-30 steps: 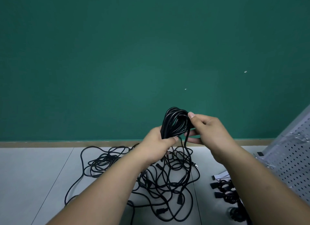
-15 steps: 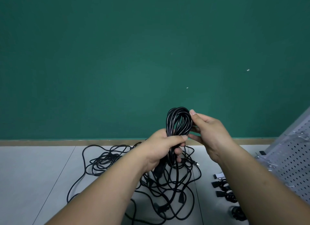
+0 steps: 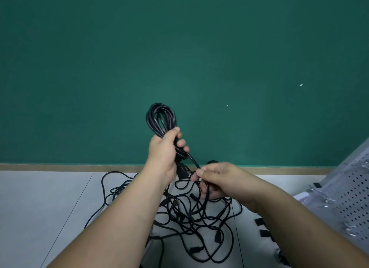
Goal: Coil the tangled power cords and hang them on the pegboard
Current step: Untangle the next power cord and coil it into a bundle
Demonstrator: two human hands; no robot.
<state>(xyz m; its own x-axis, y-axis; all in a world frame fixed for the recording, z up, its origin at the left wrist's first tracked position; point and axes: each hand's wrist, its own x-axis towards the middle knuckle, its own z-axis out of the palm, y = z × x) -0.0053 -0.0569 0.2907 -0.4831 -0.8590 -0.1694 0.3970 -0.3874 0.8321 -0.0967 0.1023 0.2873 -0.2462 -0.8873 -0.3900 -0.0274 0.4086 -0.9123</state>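
cord coil (image 3: 159, 118) black, glossy, looped tight in left hand (image 3: 162, 154).

pale tiled floor (image 3: 50, 197) carries tangled black cords (image 3: 199, 217) and a leaning pegboard (image 3: 343, 199).

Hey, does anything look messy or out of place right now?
Yes. A pile of black cords lies tangled on the floor, loops crossing every way. The pegboard leans tilted rather than upright, with small shiny parts lying on it. The coil in the left hand looks tidy, its tail pinched by the right hand.
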